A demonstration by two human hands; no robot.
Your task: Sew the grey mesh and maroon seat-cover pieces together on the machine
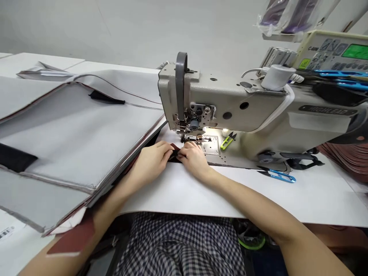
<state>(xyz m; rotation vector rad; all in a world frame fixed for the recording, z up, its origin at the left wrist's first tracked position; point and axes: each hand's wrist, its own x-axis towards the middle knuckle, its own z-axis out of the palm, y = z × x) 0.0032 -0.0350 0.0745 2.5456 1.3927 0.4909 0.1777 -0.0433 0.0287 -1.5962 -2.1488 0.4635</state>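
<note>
My left hand (152,161) and my right hand (194,159) meet just in front of the needle of a beige sewing machine (258,111). Both pinch a small dark maroon strip (174,152) that lies flat on the white table (201,191). The fingers of each hand are closed on the strip's edges. The presser foot (192,138) stands right behind my fingertips under the machine's lamp. Most of the strip is hidden by my hands.
Large grey fabric panels (71,134) with maroon edging are stacked at left, overhanging the table. A yellow-green thread snip (227,142) lies on the machine bed, blue scissors (277,175) at its base. A control panel (336,51) sits at upper right. Maroon pieces (350,157) pile at far right.
</note>
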